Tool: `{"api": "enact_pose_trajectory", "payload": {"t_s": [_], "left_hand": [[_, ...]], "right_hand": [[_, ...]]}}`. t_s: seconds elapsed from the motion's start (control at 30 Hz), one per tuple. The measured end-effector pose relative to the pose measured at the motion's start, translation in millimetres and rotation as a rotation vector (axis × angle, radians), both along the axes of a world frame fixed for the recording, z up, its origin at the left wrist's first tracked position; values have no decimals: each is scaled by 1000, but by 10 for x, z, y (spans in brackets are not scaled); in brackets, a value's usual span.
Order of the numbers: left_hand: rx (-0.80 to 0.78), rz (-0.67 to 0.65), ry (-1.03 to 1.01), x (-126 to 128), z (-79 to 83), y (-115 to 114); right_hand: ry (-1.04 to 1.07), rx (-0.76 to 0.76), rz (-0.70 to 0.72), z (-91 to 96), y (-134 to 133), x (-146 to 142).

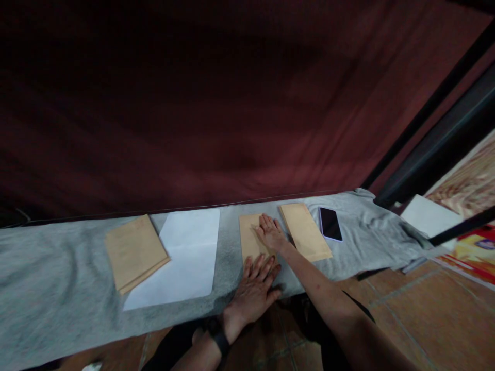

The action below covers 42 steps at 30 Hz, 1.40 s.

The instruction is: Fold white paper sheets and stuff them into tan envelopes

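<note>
A brown paper envelope [249,237] lies flat on the grey cloth in front of me, partly covered by both hands. My left hand [255,288], with a dark band on its wrist, rests palm down on its near end, fingers spread. Higher up on the same envelope my right hand [271,232] lies flat with its fingers stretched out. Just right of it is a stack of brown envelopes [307,232]. Farther left, another pile of brown envelopes [135,252] overlaps a white sheet of paper [193,257].
A phone [330,224] with a dark screen lies right of the envelopes. Grey cloth [58,278] covers the long narrow surface. Behind it hangs a dark red curtain [232,129]. Black poles [436,103] slant at the right, near a white box-like object [431,219]. Below is a tiled floor [436,309].
</note>
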<state>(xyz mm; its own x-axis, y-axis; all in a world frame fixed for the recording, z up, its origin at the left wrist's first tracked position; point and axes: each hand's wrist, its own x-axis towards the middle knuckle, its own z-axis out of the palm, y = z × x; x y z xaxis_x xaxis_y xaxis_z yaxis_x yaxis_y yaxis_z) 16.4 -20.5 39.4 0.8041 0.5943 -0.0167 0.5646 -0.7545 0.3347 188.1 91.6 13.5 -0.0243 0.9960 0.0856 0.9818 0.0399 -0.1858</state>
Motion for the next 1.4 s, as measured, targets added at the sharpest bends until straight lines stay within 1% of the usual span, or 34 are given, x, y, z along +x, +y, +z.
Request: {"api": "enact_pose_trajectory", "payload": {"t_s": [0.07, 0.17, 0.23, 0.37, 0.47, 0.6, 0.73, 0.87, 0.97, 1.07, 1.13, 1.23, 1.4], "left_hand": [[-13, 2, 1, 0, 1, 0], [-35, 6, -7, -2, -2, 0], [-38, -1, -15, -5, 0, 1], [-42, -14, -4, -4, 11, 5], [-32, -15, 11, 2, 12, 10], [-13, -13, 22, -10, 5, 2], [7, -23, 18, -53, 19, -55], [51, 8, 30, -115, 18, -149], [92, 49, 29, -171, -31, -208], [125, 85, 19, -226, -101, -238], [143, 99, 13, -259, -135, -245], [158, 123, 23, -298, -151, -254], [184, 198, 39, -347, -159, -292]], "right_hand": [[-12, -7, -6, 13, 16, -1], [-18, -24, 27, 4, -83, 30], [-13, -38, 71, -12, -217, 73], [6, -58, 187, -25, -565, 174], [21, -80, 220, -21, -824, 218], [24, -63, 260, -22, -1099, 234], [46, -60, 251, -17, -1308, 261], [54, -21, 225, -19, -1513, 268], [44, 49, 206, -43, -1671, 188], [34, 91, 243, -79, -1801, 32], [31, 110, 254, -87, -1855, -73], [38, 142, 221, -54, -1895, -153], [42, 170, 182, 50, -1931, -85]]}}
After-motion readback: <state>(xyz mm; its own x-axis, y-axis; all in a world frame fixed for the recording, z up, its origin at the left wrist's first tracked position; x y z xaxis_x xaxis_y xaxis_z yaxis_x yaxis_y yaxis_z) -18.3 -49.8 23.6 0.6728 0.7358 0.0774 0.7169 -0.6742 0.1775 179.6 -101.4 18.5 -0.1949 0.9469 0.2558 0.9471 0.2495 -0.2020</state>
